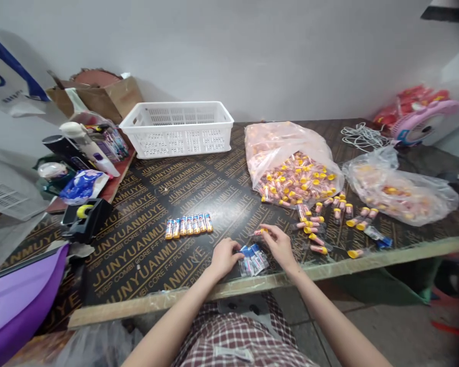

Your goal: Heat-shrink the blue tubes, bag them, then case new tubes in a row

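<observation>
My right hand [278,245] pinches a small pink tube with a yellow cap [257,232] just above the tabletop. My left hand [226,256] is closed, with curled fingers and thumb at the left edge of a small pile of clear packets with blue tops [254,261]. These packets lie near the front edge of the table, between my hands. To the left, several blue-and-white tubes with orange ends [188,226] stand in a neat row. Loose yellow-capped tubes [315,238] are scattered to the right of my right hand.
An open plastic bag [286,137] spills yellow-capped tubes; another clear bag [405,191] lies right of it. At the back stands a white basket [183,137]. A tape dispenser [84,219] and purple container [26,300] are left; a pink fan [424,122] and cable [363,136] are right.
</observation>
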Action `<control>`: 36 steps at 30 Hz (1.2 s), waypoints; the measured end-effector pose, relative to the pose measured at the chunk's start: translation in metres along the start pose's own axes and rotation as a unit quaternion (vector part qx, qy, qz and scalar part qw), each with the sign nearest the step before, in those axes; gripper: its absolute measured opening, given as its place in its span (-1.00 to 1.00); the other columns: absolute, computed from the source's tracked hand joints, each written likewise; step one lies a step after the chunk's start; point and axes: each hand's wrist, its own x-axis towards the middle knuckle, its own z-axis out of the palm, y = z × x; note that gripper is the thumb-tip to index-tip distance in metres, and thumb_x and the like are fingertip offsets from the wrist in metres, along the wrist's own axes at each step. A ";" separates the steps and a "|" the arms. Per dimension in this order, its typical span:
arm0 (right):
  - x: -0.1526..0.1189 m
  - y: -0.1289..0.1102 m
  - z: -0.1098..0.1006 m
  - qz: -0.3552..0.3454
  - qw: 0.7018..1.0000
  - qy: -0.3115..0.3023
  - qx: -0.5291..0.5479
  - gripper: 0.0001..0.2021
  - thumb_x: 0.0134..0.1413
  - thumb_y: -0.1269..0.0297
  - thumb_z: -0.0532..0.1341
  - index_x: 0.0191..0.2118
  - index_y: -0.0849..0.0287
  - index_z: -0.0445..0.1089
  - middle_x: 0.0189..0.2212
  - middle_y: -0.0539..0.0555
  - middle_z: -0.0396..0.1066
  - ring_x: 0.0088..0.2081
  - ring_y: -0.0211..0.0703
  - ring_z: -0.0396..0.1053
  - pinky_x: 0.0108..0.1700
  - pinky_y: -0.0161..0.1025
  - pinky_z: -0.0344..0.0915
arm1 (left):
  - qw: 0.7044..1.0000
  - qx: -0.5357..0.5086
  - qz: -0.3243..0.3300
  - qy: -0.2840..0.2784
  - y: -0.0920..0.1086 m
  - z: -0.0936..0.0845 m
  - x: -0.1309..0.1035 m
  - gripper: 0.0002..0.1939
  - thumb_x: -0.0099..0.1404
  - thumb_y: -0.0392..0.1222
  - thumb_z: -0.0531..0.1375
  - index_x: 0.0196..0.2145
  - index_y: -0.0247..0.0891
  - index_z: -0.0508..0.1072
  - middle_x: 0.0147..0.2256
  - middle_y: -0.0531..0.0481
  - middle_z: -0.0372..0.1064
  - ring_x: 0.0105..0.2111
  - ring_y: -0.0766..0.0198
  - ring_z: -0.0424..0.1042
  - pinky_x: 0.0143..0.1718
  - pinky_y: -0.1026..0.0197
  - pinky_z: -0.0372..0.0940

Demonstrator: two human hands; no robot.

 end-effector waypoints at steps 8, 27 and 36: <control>-0.029 -0.012 -0.006 0.067 0.993 -0.001 0.095 -0.70 0.00 0.08 0.19 -0.21 0.18 0.41 -0.29 0.14 0.46 -0.30 -0.07 0.43 -0.23 -0.15 0.38 | 0.999 -0.020 -0.048 0.001 0.001 0.007 -0.004 -0.95 0.09 -0.24 0.20 -0.50 -0.23 0.43 -0.48 0.06 0.41 -0.44 0.31 0.33 -0.38 0.29 0.10; -0.040 -0.028 -0.001 0.114 0.972 0.030 0.205 -0.68 -0.17 0.13 0.32 -0.27 0.17 0.37 -0.35 0.11 0.48 -0.32 -0.06 0.44 -0.21 -0.11 0.40 | 0.884 -0.432 -0.168 0.066 0.001 0.004 -0.010 -0.85 -0.05 -0.30 0.16 -0.51 -0.22 0.21 -0.66 0.18 0.24 -0.63 0.35 0.30 -0.54 0.31 0.19; -0.055 -0.044 0.015 0.031 0.988 0.049 0.146 -0.77 -0.03 0.20 0.25 -0.21 0.14 0.37 -0.24 0.11 0.41 -0.23 -0.11 0.40 -0.14 -0.13 0.37 | 0.712 -0.639 -0.268 0.109 -0.002 -0.020 -0.011 -0.69 -0.21 -0.21 0.38 -0.46 -0.35 0.44 -0.50 0.02 0.43 -0.57 0.45 0.35 -0.49 0.38 0.26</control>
